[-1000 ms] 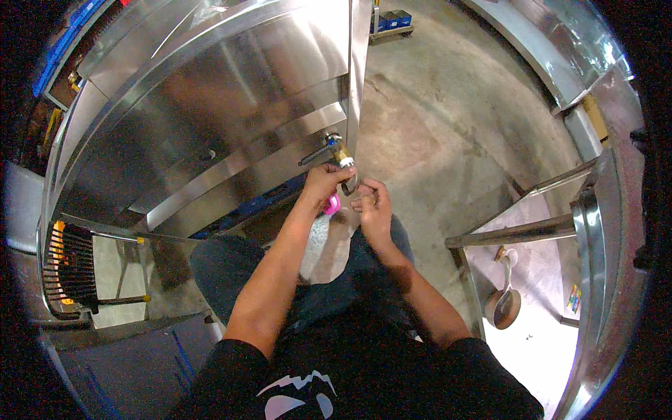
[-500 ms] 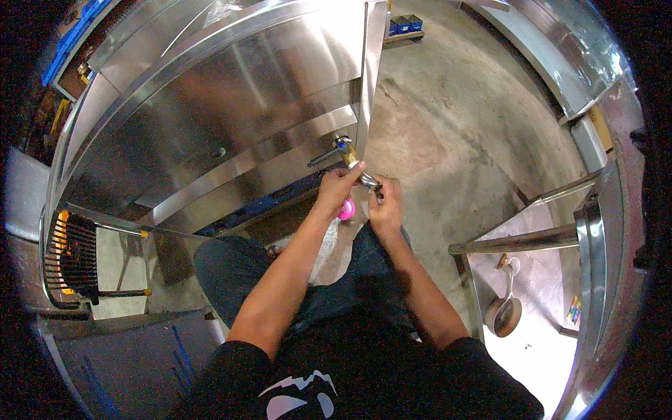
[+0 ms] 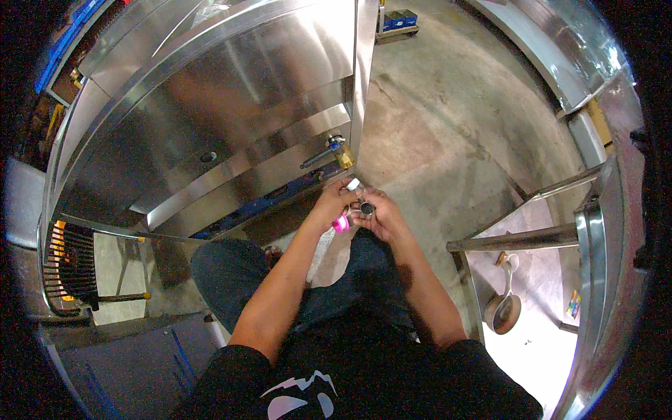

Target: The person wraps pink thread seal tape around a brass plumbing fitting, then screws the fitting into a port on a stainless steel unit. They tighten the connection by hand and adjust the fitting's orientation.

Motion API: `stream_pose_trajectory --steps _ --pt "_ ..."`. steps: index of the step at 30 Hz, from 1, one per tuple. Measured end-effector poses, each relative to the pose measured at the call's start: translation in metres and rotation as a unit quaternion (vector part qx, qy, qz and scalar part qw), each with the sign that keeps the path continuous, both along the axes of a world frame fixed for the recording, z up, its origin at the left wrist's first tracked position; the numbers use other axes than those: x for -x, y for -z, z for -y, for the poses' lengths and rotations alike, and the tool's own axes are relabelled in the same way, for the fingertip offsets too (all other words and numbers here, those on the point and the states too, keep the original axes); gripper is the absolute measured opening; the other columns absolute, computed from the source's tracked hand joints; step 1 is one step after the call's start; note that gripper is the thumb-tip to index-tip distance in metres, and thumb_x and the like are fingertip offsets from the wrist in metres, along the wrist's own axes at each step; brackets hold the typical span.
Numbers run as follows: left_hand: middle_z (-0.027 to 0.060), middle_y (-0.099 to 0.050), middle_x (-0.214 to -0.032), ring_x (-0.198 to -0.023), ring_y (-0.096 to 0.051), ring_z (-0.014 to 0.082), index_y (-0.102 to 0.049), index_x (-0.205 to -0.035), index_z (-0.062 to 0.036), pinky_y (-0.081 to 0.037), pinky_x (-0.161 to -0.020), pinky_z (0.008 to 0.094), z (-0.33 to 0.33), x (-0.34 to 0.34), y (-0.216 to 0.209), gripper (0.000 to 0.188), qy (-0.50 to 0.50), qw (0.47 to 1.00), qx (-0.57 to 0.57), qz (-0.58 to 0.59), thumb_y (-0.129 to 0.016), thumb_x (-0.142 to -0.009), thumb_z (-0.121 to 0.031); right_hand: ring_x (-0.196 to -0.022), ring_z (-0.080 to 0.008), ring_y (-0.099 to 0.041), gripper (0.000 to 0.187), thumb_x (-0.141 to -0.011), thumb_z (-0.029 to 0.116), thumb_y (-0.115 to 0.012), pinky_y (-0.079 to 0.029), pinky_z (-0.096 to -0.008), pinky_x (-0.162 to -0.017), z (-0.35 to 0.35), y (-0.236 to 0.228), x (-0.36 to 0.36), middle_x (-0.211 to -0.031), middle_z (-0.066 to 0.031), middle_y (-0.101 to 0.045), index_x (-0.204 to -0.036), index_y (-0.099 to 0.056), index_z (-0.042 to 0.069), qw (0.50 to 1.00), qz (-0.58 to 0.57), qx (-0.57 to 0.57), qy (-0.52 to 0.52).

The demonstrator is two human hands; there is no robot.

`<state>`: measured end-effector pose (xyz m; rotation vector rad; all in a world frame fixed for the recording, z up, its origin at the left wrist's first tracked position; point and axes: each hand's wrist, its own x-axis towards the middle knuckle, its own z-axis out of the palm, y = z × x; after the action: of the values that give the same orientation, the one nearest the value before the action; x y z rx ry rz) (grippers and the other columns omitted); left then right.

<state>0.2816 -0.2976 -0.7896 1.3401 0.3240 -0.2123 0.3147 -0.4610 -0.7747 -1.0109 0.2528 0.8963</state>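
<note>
Close in front of my knees, my left hand (image 3: 333, 204) is closed around a curved metal pipe fitting (image 3: 367, 208). One end of the fitting is white, as if wrapped in tape (image 3: 353, 184); the other is a dark round opening. My right hand (image 3: 385, 218) grips it from the other side, fingers near the dark opening. A bright pink ring-shaped spool (image 3: 341, 223) sits against my left fingers, and I cannot make out how it is held. Just beyond my hands, apart from the fitting, a brass valve (image 3: 342, 155) with a blue part sticks out of the steel cabinet (image 3: 259, 91).
On the left stands a rack with black bars (image 3: 72, 269). A steel table leg (image 3: 514, 245) reaches in from the right, above a pale surface where a pan (image 3: 503, 313) lies. Blue bins (image 3: 399, 19) stand on a low cart far off on the concrete floor (image 3: 420, 119).
The pipe fitting has come away from the brass valve, back toward me, and has been turned so its white end and dark opening show. Both hands moved with it. The view shifted slightly.
</note>
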Motion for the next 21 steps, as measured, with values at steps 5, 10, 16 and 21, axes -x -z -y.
stream_pose_trajectory --steps 5,10,16,21 --pt "0.01 -0.069 -0.099 -0.073 -0.063 0.0184 -0.057 -0.132 -0.0006 -0.054 -0.066 0.0348 -0.018 0.01 -0.02 0.049 -0.011 0.984 -0.179 -0.012 -0.071 -0.092 -0.025 -0.071 -0.0222 -0.067 0.037 -0.086 0.014 -0.071 -0.058 -0.0352 -0.065 0.009 0.01 0.011 -0.092 -0.0098 -0.066 -0.118 -0.057 0.004 0.994 0.095 -0.029 0.052" --pt "0.0186 -0.07 -0.099 -0.093 -0.068 0.0277 -0.061 -0.123 0.0004 -0.053 -0.082 0.0381 -0.049 0.027 -0.076 0.05 -0.13 0.922 -0.358 -0.068 -0.068 -0.092 -0.037 -0.067 -0.0181 -0.06 0.021 -0.087 0.013 -0.069 -0.054 -0.0341 -0.062 0.004 0.004 -0.008 -0.083 -0.0049 -0.061 -0.104 -0.059 0.005 0.957 0.105 0.056 0.264" --pt "0.0221 -0.07 -0.109 -0.105 -0.066 0.0416 -0.065 -0.12 -0.0038 -0.051 -0.091 0.0499 -0.056 0.008 -0.132 0.056 -0.065 0.764 -0.639 0.066 -0.05 -0.098 -0.053 -0.055 -0.0171 -0.055 0.044 -0.095 0.051 -0.054 -0.052 -0.0325 -0.048 -0.02 -0.023 -0.056 -0.074 -0.004 -0.059 -0.097 -0.059 0.008 0.965 0.076 0.074 0.238" --pt "0.0241 -0.069 -0.111 -0.103 -0.066 0.043 -0.064 -0.123 -0.0042 -0.05 -0.093 0.0511 -0.061 -0.023 -0.141 0.057 0.074 0.807 -0.585 0.012 -0.041 -0.102 -0.052 -0.053 -0.0162 -0.056 0.042 -0.094 0.048 -0.064 -0.049 -0.0339 -0.044 -0.051 -0.008 -0.08 -0.074 -0.0053 -0.06 -0.108 -0.06 0.009 0.946 0.181 0.215 0.159"
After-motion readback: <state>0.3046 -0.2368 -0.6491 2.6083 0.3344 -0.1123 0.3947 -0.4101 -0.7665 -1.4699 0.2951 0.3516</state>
